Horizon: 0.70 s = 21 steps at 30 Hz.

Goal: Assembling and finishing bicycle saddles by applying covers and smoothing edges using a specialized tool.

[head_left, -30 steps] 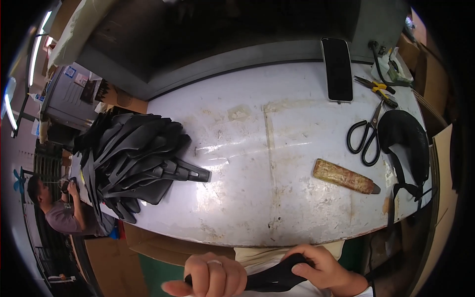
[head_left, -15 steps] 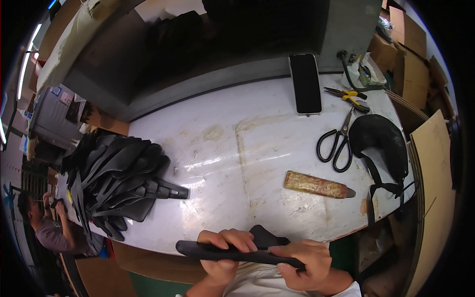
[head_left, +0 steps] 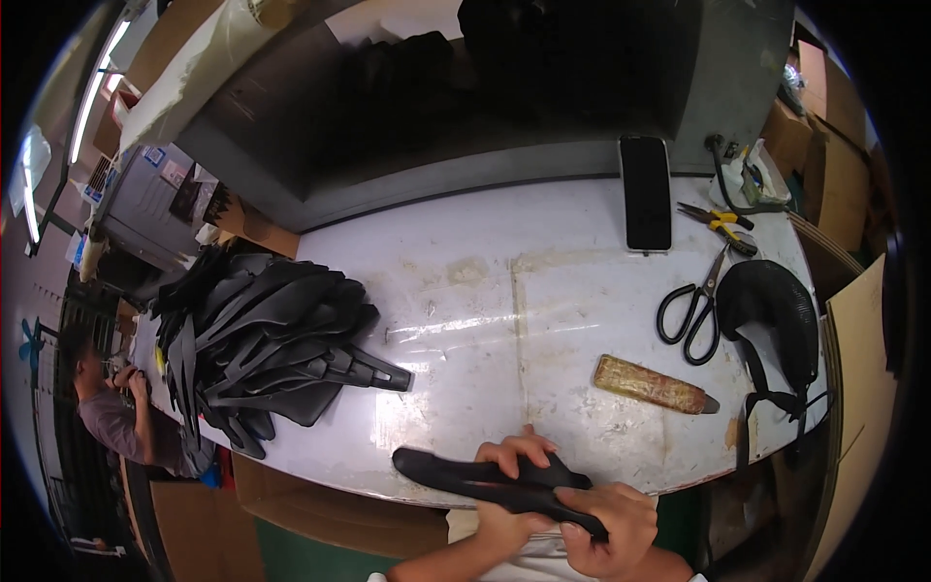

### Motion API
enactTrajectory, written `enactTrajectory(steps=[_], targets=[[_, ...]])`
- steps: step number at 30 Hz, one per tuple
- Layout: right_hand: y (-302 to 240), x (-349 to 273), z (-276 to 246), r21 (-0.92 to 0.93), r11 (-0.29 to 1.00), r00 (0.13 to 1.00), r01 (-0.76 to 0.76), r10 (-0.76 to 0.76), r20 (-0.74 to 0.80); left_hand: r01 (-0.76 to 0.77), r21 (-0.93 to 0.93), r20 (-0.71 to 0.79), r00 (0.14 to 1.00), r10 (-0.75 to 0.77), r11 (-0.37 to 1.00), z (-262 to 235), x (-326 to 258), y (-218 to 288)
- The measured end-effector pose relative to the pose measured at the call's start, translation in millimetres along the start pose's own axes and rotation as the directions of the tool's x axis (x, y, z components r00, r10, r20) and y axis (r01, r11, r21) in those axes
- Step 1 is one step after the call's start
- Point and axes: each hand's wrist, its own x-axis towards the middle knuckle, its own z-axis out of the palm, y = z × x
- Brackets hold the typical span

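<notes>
In front of me at the table's near edge, both hands hold one long black moulded piece [head_left: 444, 472], smooth and narrow at its left end and wider toward the right. My left hand [head_left: 506, 519] wraps round its middle, fingers over the far side and thumb below. With thumb and fingers closed, my right hand [head_left: 613, 529] grips its right end. Part of the piece is hidden behind my fingers. To the left on the table lies a heap of similar black pieces [head_left: 267, 335], several nested together with narrow ends pointing right.
A knife with a tape-wrapped handle [head_left: 650, 384], black-handled scissors [head_left: 690, 315], yellow-handled pliers [head_left: 722, 221], a phone [head_left: 645, 194] and a black strapped pouch [head_left: 771, 310] lie on the white table [head_left: 456, 291]. A grey metal cabinet [head_left: 436, 189] stands behind. Another person [head_left: 116, 417] works at far left.
The view has shifted, so the table things sit lower and farther right. The black piece has tilted, and my left hand has moved along it toward my right hand.
</notes>
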Motion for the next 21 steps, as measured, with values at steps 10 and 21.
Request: enactTrajectory(steps=[10, 21], targets=[[-8, 2, 25, 0.149, 0.988, 0.995, 0.042, -0.056, 0.087, -0.646, 0.348, 0.577, 0.719, 0.388, 0.680, -52, 82, 55], [17, 40, -18, 0.200, 0.952, 0.940, 0.232, -0.272, 0.205, -0.975, 0.201, 0.968, 0.213, 0.134, 0.095, -12, 114, 70]])
